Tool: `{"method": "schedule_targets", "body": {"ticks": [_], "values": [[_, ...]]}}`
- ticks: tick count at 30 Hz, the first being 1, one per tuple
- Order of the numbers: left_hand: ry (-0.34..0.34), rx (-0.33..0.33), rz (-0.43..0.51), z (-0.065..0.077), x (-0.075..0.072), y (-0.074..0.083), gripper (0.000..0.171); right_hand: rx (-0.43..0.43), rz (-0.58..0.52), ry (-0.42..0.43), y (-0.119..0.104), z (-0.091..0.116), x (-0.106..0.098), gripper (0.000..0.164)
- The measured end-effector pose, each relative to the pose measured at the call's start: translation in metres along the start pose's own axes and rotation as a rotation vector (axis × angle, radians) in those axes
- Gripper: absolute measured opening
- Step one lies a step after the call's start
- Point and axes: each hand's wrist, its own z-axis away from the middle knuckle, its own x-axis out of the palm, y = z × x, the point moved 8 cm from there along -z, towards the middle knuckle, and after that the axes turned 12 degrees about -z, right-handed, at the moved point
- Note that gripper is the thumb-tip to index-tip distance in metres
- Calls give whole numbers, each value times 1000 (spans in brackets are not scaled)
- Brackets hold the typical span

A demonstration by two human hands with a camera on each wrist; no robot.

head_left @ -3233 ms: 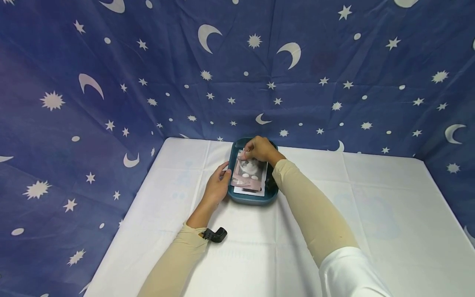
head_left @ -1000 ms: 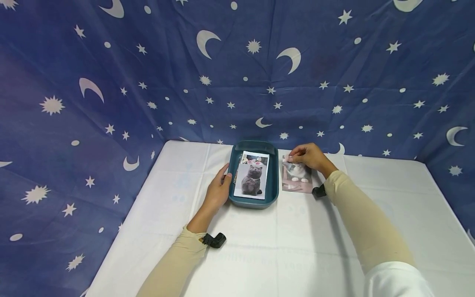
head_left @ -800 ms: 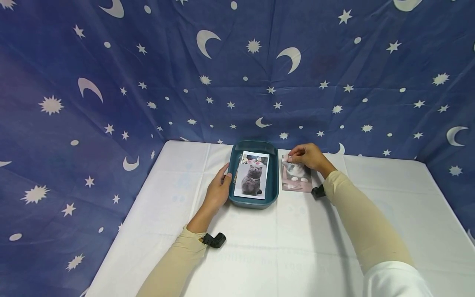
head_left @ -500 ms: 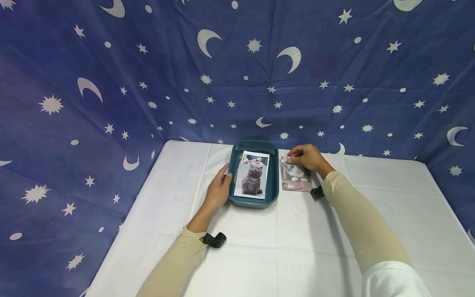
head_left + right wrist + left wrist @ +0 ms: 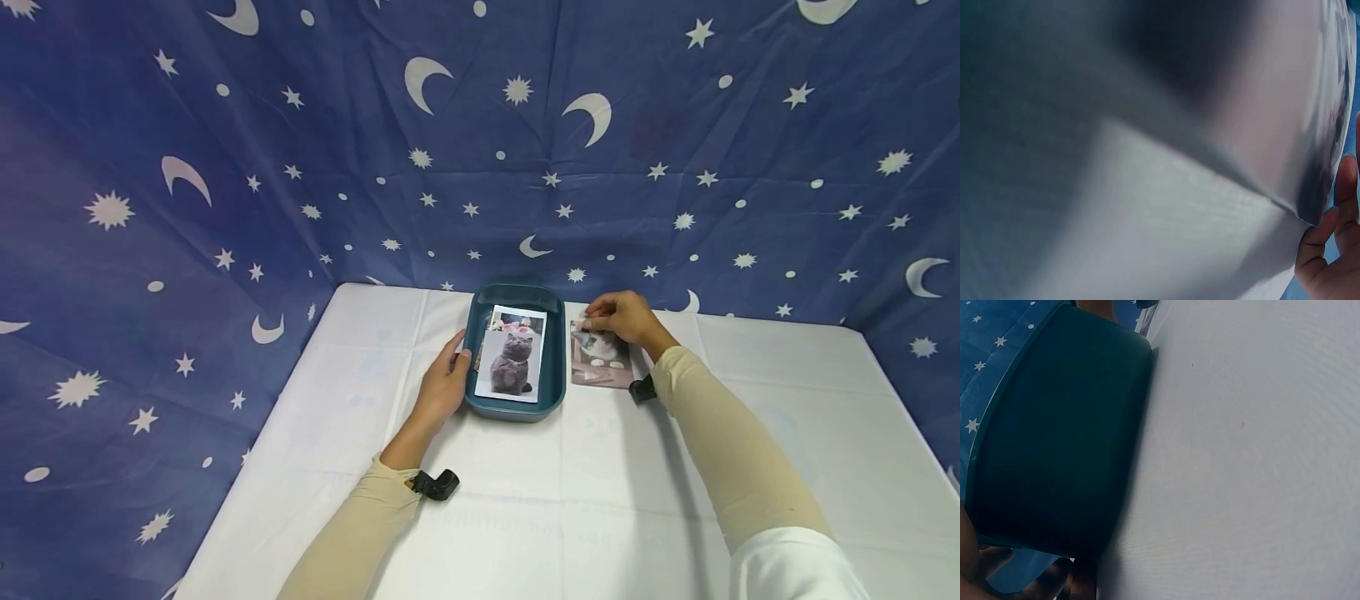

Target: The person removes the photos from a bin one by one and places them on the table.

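Teal tray (image 5: 513, 412), bearing a grey-cat photo (image 5: 513, 367), is grasped at its nine-o'clock rim by the left hand (image 5: 444, 387), seemingly for steadiness, while at three o'clock on the worktop (image 5: 517, 508) the right hand (image 5: 628, 321) pinches a white-pawed cat photo's top edge, presumably sparing its picture.

The white-pawed cat photo (image 5: 600, 372) has left the teal tray (image 5: 517, 412).

Faint lettering (image 5: 486, 522) can be made out on the white tablecloth (image 5: 510, 558), but no word can be read with certainty.
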Motion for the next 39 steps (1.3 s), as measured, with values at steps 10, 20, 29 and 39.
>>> {"method": "schedule_targets", "body": {"ticks": [10, 20, 29, 39], "values": [[6, -2, -7, 0, 0, 0, 48, -82, -47, 23, -15, 0, -9, 30], [-2, 6, -6, 0, 1, -1, 49, -78, -274, -67, -68, 1, -5, 50], [1, 8, -4, 0, -1, 1, 50, -99, -284, -247, -136, 1, 25, 52], [-11, -1, -2, -1, -1, -1, 49, -116, -235, -403, -158, -9, 86, 39]]}}
